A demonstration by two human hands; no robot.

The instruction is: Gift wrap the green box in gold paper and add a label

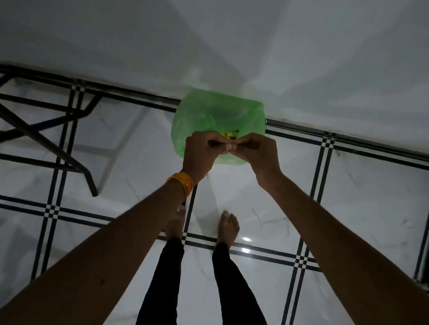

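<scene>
While both my hands, left hand (201, 146) and right hand (256, 147), pinch the green bag (211, 115) closed, thin plastic could tear if I tug.

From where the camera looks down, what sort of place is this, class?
Probably an indoor room at home: glossy marble-look floor tiles with black borders, a plain white wall, and bare feet on the floor.

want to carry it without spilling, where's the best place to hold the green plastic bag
Grip the bunched mouth at the near edge of the green plastic bag, coming from the person's side. The left hand and right hand already pinch it there, and the thin film hangs limp beyond, so the gathered opening likely gives the firmest hold.
</scene>
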